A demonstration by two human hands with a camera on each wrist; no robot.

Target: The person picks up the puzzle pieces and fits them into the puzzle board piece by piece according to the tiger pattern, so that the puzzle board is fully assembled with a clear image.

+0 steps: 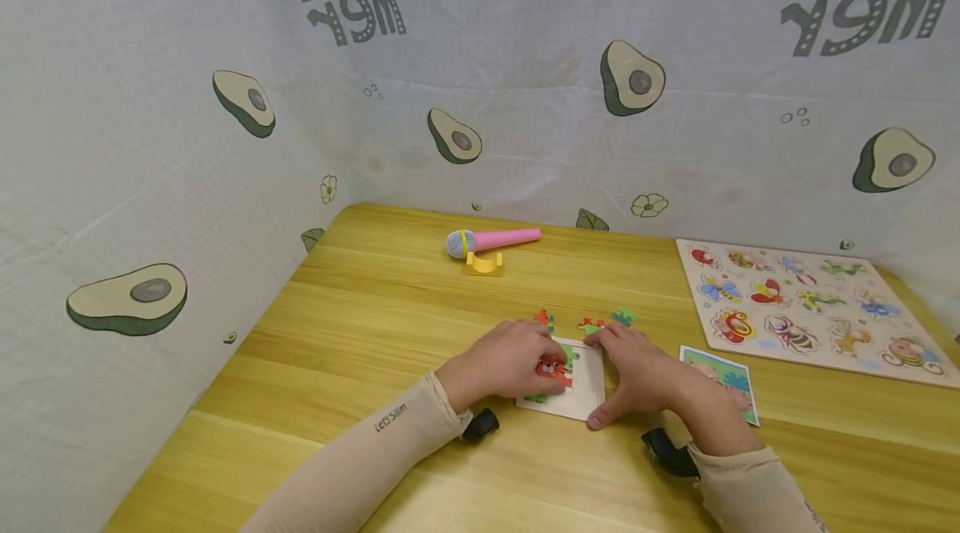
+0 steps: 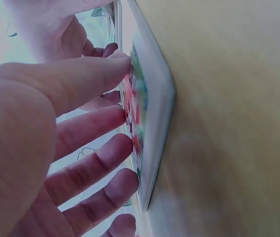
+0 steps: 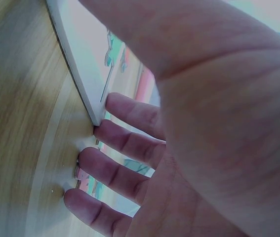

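A small white puzzle tray [image 1: 588,379] lies on the table, its left part filled with joined jigsaw pieces [image 1: 552,369] in red and green. My left hand [image 1: 513,358] reaches over that part, thumb and fingertips touching the pieces, as the left wrist view shows with the fingers [image 2: 111,153] spread. At the tray's right side is my right hand [image 1: 647,374]; its thumb rests by the near corner and its index finger touches the far corner. The other right fingers [image 3: 105,170] extend past the tray. Loose jigsaw pieces [image 1: 622,315] lie just beyond the tray.
Right of the hands lies a picture card [image 1: 738,383], partly behind the right wrist. A large insect puzzle board [image 1: 810,308] is at the right back. Farther back, a pink toy microphone [image 1: 506,238] lies behind a yellow cradle-shaped block [image 1: 484,268]. An avocado-print curtain [image 1: 540,166] borders the table.
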